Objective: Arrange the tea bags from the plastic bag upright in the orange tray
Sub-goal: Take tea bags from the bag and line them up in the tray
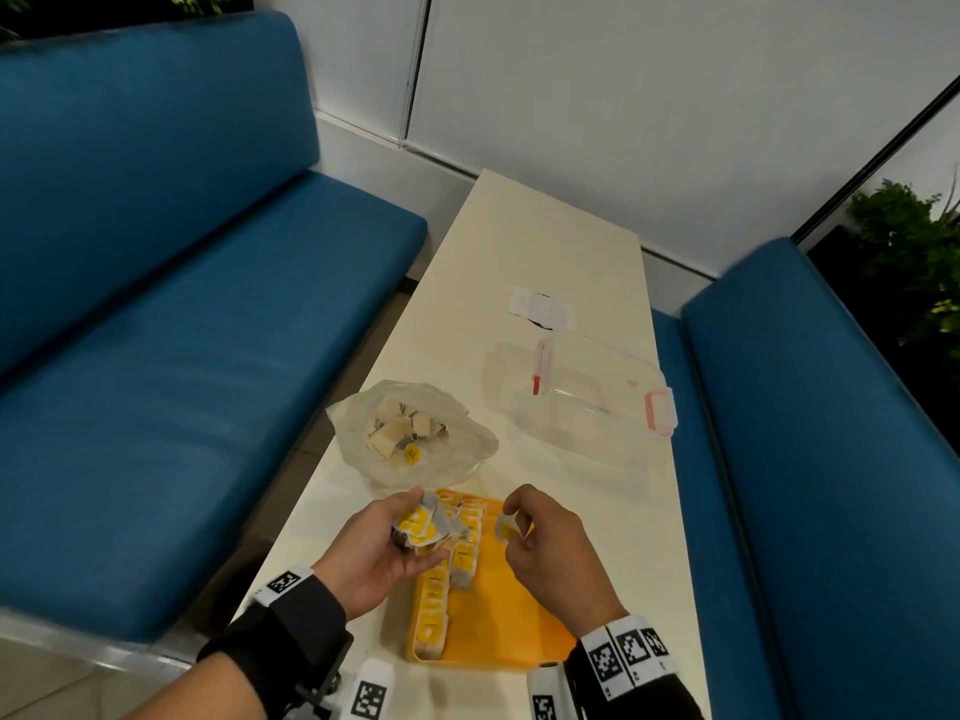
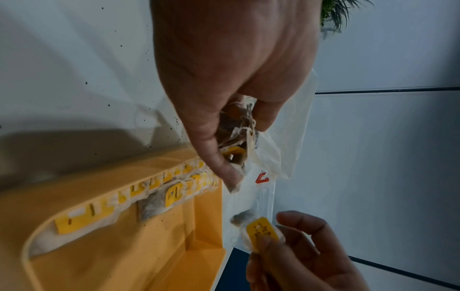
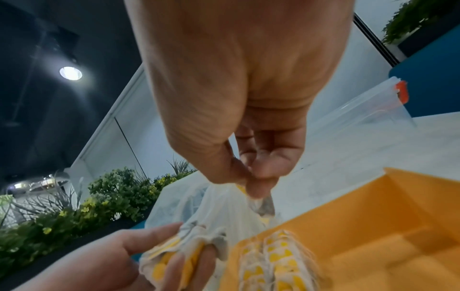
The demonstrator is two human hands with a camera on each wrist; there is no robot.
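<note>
The orange tray (image 1: 511, 610) lies at the table's near edge, with a row of upright yellow-tagged tea bags (image 1: 435, 600) along its left wall and one bag (image 1: 464, 558) leaning beside the row. My left hand (image 1: 387, 543) hovers over the tray's far left corner and grips a bunch of tea bags (image 1: 418, 522). My right hand (image 1: 540, 537) is above the tray's far right part, pinching a single tea bag (image 1: 506, 527) by thumb and fingers. The plastic bag (image 1: 415, 433) lies open just beyond the tray, more tea bags inside. In the left wrist view the single tea bag (image 2: 261, 230) shows its yellow tag.
A clear plastic box (image 1: 587, 402) with red clips stands at the table's right side, beyond the tray. A white paper slip (image 1: 543, 306) lies farther back. Blue benches (image 1: 182, 304) flank the narrow white table (image 1: 519, 241). Dark tea crumbs speckle the tabletop.
</note>
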